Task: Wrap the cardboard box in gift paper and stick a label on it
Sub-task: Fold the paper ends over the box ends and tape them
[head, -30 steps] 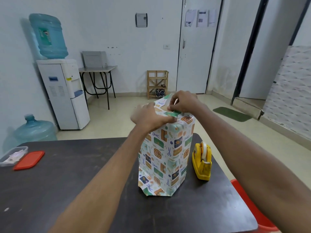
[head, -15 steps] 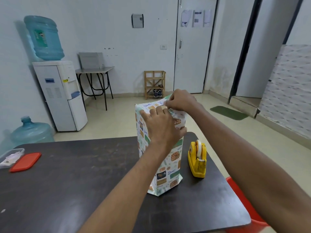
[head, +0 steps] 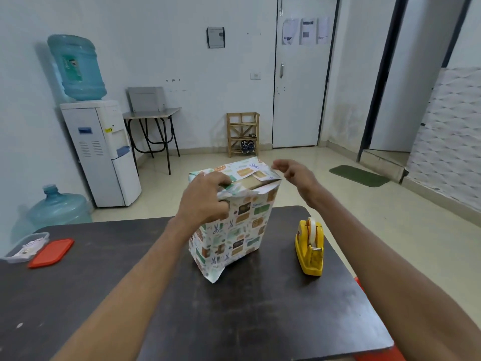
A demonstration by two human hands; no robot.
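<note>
Treat the cardboard box (head: 253,183), upright on the table (head: 104,295) near the tape dispenser (head: 309,246), as probably light, stiff, thin-skinned in gift paper (head: 234,230); hold the top corner, gripped by curled left hand (head: 205,201), right hand (head: 294,174) slack-fingered, empty.

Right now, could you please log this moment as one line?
left hand: grips wrapped box; right hand: loose beside flap; cardboard: exposed on top; tape dispenser: on table

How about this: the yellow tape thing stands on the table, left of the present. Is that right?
Not quite. In the head view the yellow tape dispenser stands on the table right of the present, not left.
</note>
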